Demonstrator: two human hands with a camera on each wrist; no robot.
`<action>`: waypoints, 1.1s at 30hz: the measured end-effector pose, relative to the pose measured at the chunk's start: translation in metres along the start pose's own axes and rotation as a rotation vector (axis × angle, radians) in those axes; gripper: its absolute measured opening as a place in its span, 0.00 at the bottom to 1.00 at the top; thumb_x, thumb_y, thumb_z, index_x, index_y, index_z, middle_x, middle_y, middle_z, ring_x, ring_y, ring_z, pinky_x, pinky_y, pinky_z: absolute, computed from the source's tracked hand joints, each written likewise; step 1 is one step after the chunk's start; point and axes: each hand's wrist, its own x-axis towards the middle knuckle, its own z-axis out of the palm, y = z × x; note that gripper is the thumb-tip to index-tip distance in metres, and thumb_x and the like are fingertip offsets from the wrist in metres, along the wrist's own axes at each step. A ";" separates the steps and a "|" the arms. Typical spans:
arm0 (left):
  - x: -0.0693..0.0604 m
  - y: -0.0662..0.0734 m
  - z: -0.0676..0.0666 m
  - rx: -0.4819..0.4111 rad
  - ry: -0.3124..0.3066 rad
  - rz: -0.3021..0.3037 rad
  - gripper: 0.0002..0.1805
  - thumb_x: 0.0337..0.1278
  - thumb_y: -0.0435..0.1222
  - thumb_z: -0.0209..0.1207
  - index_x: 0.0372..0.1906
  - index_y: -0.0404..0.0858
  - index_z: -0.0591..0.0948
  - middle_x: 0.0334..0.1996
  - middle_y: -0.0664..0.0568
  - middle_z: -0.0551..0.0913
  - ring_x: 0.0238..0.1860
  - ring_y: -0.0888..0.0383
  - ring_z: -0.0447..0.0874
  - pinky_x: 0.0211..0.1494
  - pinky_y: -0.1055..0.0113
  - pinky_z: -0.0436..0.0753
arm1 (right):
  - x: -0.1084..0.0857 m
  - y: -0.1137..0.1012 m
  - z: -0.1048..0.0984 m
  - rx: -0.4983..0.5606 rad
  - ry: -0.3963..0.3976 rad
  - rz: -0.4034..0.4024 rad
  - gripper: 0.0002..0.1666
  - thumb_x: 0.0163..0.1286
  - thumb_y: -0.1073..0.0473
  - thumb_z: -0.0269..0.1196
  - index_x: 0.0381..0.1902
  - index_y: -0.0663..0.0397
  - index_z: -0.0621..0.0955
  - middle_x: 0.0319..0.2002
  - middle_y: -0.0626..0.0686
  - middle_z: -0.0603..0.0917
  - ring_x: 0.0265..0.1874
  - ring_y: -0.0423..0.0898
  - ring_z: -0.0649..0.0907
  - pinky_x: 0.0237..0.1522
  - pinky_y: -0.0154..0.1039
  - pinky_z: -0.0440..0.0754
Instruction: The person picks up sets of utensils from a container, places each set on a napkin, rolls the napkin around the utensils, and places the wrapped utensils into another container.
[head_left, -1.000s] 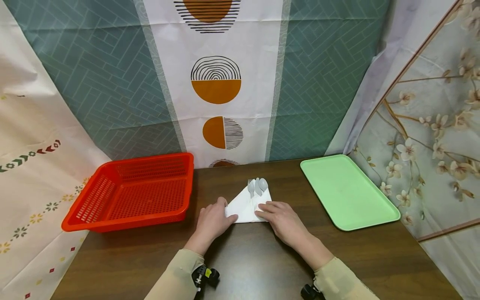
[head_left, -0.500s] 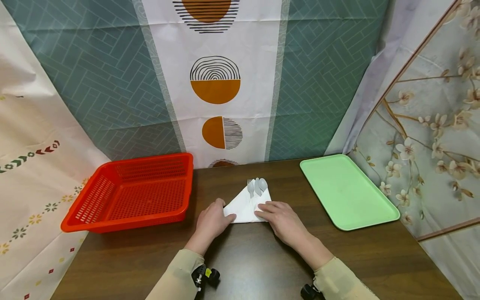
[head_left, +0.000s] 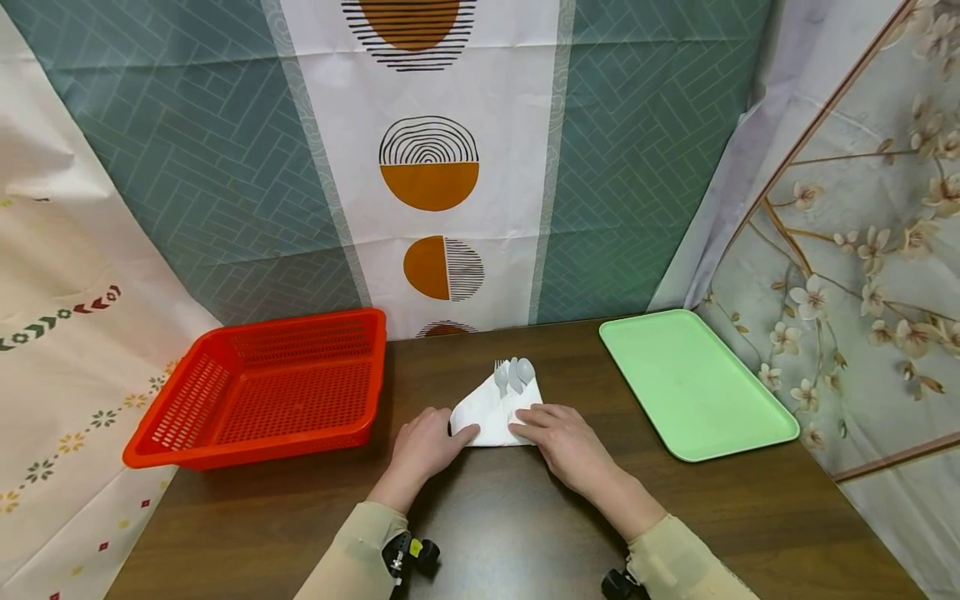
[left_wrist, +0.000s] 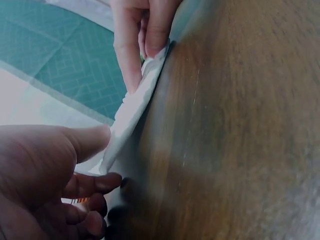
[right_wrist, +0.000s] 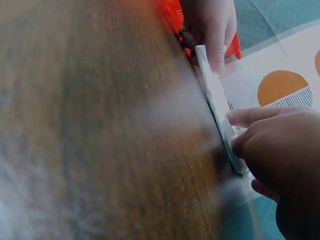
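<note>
A folded white napkin [head_left: 483, 421] lies on the table in the middle of the head view. A fork [head_left: 501, 377], a knife [head_left: 514, 375] and a spoon [head_left: 526, 370], all light grey, stick out of its far side, their lower parts hidden in the folds. My left hand [head_left: 427, 446] pinches the napkin's left corner, thumb above and fingers below in the left wrist view, and that corner curls up off the table. My right hand [head_left: 570, 442] presses the napkin's right part down with extended fingers, as the right wrist view also shows.
A red perforated basket [head_left: 300, 439] stands at the left of the brown wooden table [head_left: 510, 533]. Toward the right lies a light green tray [head_left: 697, 383]. Patterned cloths hang behind and on both sides.
My left hand has shifted slightly, and the napkin's left corner now curls up where it lay flatter before. The right hand holds its place on the napkin.
</note>
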 end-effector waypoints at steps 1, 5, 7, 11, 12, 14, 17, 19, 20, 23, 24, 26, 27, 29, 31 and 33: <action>0.000 0.001 0.000 -0.010 -0.005 0.006 0.25 0.68 0.55 0.72 0.43 0.34 0.89 0.32 0.49 0.84 0.34 0.50 0.81 0.42 0.52 0.83 | 0.000 0.000 0.000 -0.003 0.000 -0.001 0.23 0.73 0.69 0.71 0.62 0.47 0.91 0.64 0.53 0.89 0.66 0.58 0.85 0.67 0.61 0.81; -0.001 0.003 0.000 -0.065 0.002 0.059 0.24 0.66 0.54 0.74 0.39 0.34 0.89 0.31 0.50 0.83 0.32 0.51 0.80 0.39 0.53 0.82 | -0.001 0.001 0.000 -0.007 0.002 -0.003 0.23 0.73 0.69 0.71 0.62 0.46 0.91 0.64 0.52 0.89 0.66 0.57 0.85 0.67 0.60 0.81; 0.002 0.000 0.008 -0.098 0.036 0.117 0.24 0.65 0.54 0.74 0.36 0.34 0.88 0.30 0.49 0.82 0.31 0.50 0.79 0.36 0.52 0.80 | -0.001 0.001 0.001 -0.007 0.002 -0.004 0.23 0.73 0.69 0.71 0.62 0.47 0.91 0.64 0.52 0.89 0.66 0.57 0.84 0.67 0.60 0.81; 0.010 -0.006 0.022 -0.181 0.084 0.204 0.24 0.66 0.55 0.73 0.36 0.35 0.88 0.31 0.50 0.81 0.30 0.51 0.78 0.34 0.53 0.78 | 0.000 0.001 0.000 -0.007 0.002 -0.005 0.24 0.72 0.70 0.71 0.62 0.47 0.91 0.64 0.52 0.89 0.66 0.57 0.84 0.66 0.60 0.81; 0.011 -0.007 0.025 -0.203 0.095 0.216 0.23 0.65 0.54 0.73 0.35 0.36 0.88 0.31 0.50 0.80 0.30 0.51 0.77 0.34 0.53 0.77 | 0.000 0.001 0.000 -0.007 0.003 -0.006 0.24 0.72 0.70 0.71 0.62 0.47 0.91 0.64 0.52 0.89 0.66 0.57 0.84 0.66 0.60 0.81; 0.016 -0.009 0.034 -0.231 0.130 0.231 0.21 0.64 0.54 0.73 0.35 0.39 0.88 0.30 0.51 0.80 0.29 0.53 0.76 0.32 0.55 0.75 | 0.000 0.001 -0.001 -0.008 0.005 -0.008 0.24 0.71 0.70 0.72 0.62 0.47 0.91 0.64 0.53 0.89 0.66 0.57 0.85 0.66 0.60 0.81; 0.016 -0.002 0.037 -0.275 0.166 0.242 0.18 0.65 0.52 0.73 0.36 0.40 0.87 0.30 0.52 0.79 0.29 0.53 0.76 0.31 0.56 0.74 | 0.000 0.001 -0.001 -0.012 0.005 -0.008 0.24 0.71 0.70 0.72 0.62 0.47 0.91 0.64 0.53 0.89 0.66 0.58 0.84 0.66 0.60 0.81; 0.015 0.002 0.037 -0.315 0.170 0.253 0.17 0.67 0.50 0.71 0.38 0.39 0.88 0.32 0.51 0.81 0.31 0.52 0.77 0.33 0.55 0.76 | 0.001 0.001 -0.001 -0.011 0.004 -0.006 0.24 0.72 0.70 0.72 0.62 0.47 0.91 0.64 0.53 0.89 0.66 0.58 0.84 0.66 0.60 0.81; 0.011 0.009 0.030 -0.343 0.158 0.249 0.16 0.67 0.49 0.71 0.40 0.39 0.88 0.33 0.52 0.81 0.32 0.52 0.78 0.35 0.54 0.78 | 0.001 0.002 -0.001 -0.010 0.004 -0.005 0.24 0.72 0.70 0.72 0.62 0.47 0.91 0.64 0.53 0.89 0.65 0.58 0.84 0.66 0.60 0.81; 0.011 0.016 0.030 -0.371 0.150 0.280 0.14 0.71 0.47 0.69 0.40 0.39 0.87 0.34 0.52 0.81 0.34 0.53 0.78 0.37 0.54 0.78 | 0.001 0.002 -0.001 -0.006 0.002 -0.006 0.25 0.71 0.70 0.72 0.63 0.46 0.91 0.64 0.53 0.88 0.65 0.58 0.84 0.67 0.60 0.81; 0.011 0.017 0.032 -0.382 0.146 0.290 0.14 0.72 0.47 0.68 0.40 0.40 0.86 0.34 0.53 0.80 0.34 0.54 0.77 0.37 0.55 0.77 | 0.001 0.002 -0.001 -0.004 0.001 -0.006 0.26 0.71 0.71 0.73 0.64 0.46 0.91 0.65 0.53 0.88 0.65 0.57 0.84 0.68 0.60 0.81; 0.010 0.021 0.032 -0.387 0.145 0.298 0.12 0.73 0.45 0.67 0.37 0.43 0.83 0.30 0.56 0.78 0.31 0.56 0.75 0.34 0.58 0.75 | 0.002 0.002 -0.001 -0.003 -0.003 -0.006 0.27 0.71 0.71 0.73 0.65 0.45 0.90 0.65 0.53 0.88 0.65 0.57 0.84 0.68 0.59 0.80; 0.010 0.022 0.032 -0.392 0.139 0.297 0.11 0.73 0.44 0.67 0.35 0.44 0.81 0.29 0.56 0.77 0.30 0.56 0.74 0.33 0.59 0.74 | 0.002 0.002 -0.001 -0.006 -0.001 -0.007 0.28 0.71 0.71 0.73 0.65 0.45 0.90 0.64 0.53 0.88 0.65 0.57 0.84 0.68 0.59 0.80; 0.009 0.024 0.034 -0.407 0.134 0.289 0.11 0.71 0.42 0.67 0.34 0.45 0.79 0.27 0.57 0.76 0.28 0.57 0.73 0.31 0.60 0.72 | 0.001 0.001 -0.001 -0.004 0.007 -0.001 0.27 0.70 0.70 0.74 0.64 0.46 0.90 0.63 0.53 0.89 0.64 0.57 0.85 0.68 0.58 0.80; 0.007 0.028 0.032 -0.420 0.122 0.269 0.09 0.69 0.39 0.66 0.33 0.45 0.78 0.26 0.57 0.76 0.28 0.56 0.74 0.31 0.60 0.72 | -0.001 -0.001 -0.002 0.001 0.033 0.017 0.24 0.70 0.69 0.75 0.61 0.48 0.91 0.60 0.52 0.89 0.62 0.56 0.85 0.67 0.56 0.82; 0.012 0.024 0.041 -0.410 0.142 0.286 0.09 0.69 0.40 0.66 0.33 0.45 0.78 0.25 0.57 0.75 0.27 0.57 0.73 0.30 0.61 0.71 | -0.004 -0.003 -0.004 0.003 0.064 0.039 0.20 0.69 0.68 0.77 0.57 0.49 0.92 0.56 0.51 0.90 0.59 0.54 0.86 0.64 0.54 0.84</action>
